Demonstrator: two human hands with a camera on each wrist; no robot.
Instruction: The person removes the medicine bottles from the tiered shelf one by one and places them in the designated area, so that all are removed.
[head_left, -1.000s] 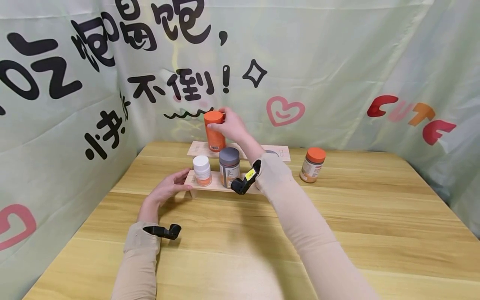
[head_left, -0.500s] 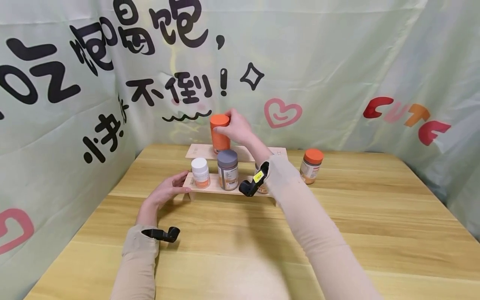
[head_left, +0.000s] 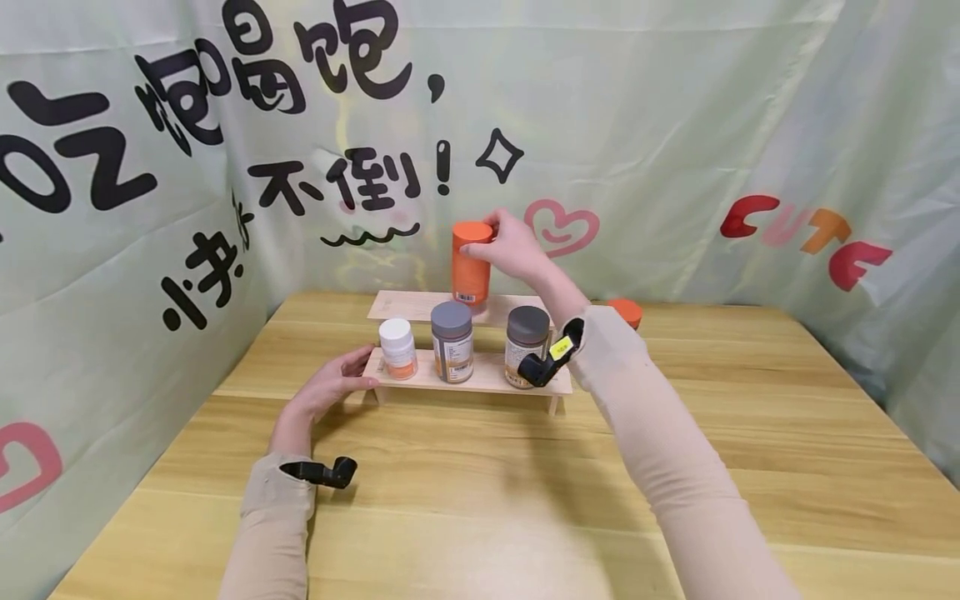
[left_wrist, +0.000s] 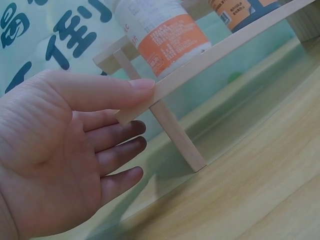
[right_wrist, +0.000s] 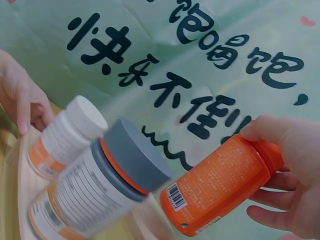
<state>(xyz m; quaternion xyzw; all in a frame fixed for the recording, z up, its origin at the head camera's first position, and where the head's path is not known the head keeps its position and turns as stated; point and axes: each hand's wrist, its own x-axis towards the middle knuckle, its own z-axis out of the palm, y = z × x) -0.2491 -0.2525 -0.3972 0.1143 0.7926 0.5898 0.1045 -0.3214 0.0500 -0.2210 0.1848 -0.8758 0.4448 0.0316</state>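
Head view: right hand grips orange bottle, left hand front shelf

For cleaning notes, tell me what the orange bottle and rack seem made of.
Orange bottle: probably plastic, with a smooth, satin finish; its rounded edges catch soft light.
Rack: likely wood or plywood, matte, judging by its pale, square-cut boards.

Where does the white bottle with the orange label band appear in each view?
Head: left of centre, the white bottle standing on the left end of the front shelf.
Left wrist: top middle, its upper part cut off by the frame.
Right wrist: left side, partly behind the gray-lidded jar.
Shared landmark: the left hand at that shelf end.
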